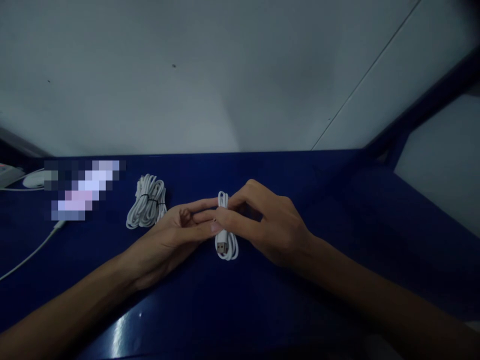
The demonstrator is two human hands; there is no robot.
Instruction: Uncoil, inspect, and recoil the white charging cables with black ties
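A coiled white USB cable (pixel 231 245) is held upright between both hands in the middle of the head view, its metal USB plug facing me at the lower end. My left hand (pixel 176 227) pinches the coil from the left, with the thumb in front and fingers behind. From the right, my right hand (pixel 272 220) grips the coil's middle between thumb and fingers, which hide that part. Left of my hands, several white cable bundles (pixel 144 205) with dark ties lie on the blue table (pixel 262 310).
A pixelated bright object (pixel 86 190) lies at the left, with a white cord (pixel 35 257) running from it. Beyond it are a white rounded device (pixel 33 178) and a white block (pixel 9 175). A pale wall (pixel 225 90) rises behind the table.
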